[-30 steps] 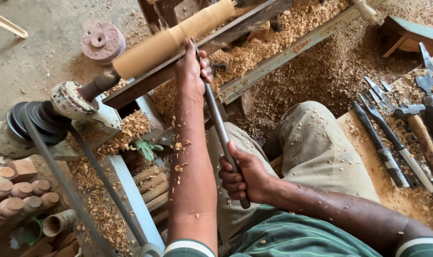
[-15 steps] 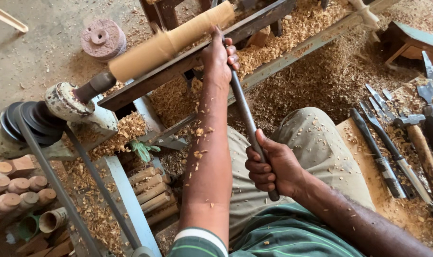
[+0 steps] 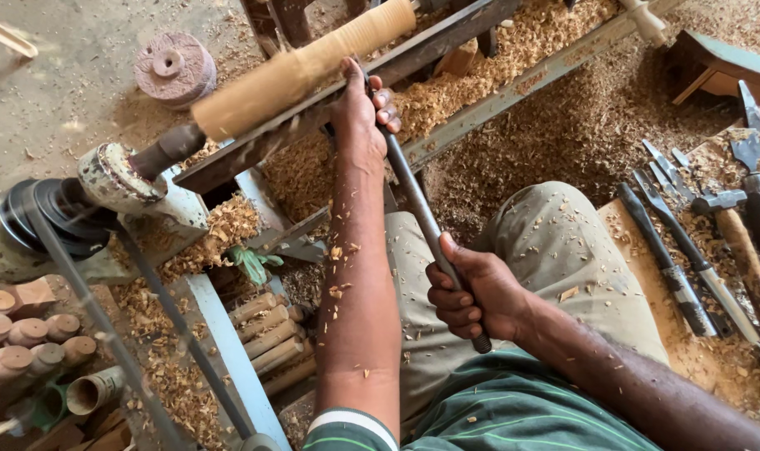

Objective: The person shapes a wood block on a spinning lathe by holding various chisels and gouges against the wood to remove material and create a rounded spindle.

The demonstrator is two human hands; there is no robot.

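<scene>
Left hand [image 3: 359, 113] reaches forward, arm extended, fingers curled; right hand [image 3: 472, 292] is fisted near the lap.

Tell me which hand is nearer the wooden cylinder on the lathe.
Left. The left hand steadies the long tool right beside the wooden cylinder; the right hand grips the tool's handle end, back over the lap.

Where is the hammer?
In the head view, the hammer lies at the far right on the sawdust-covered board, among the spare metal chisels, beyond the right hand.
</scene>
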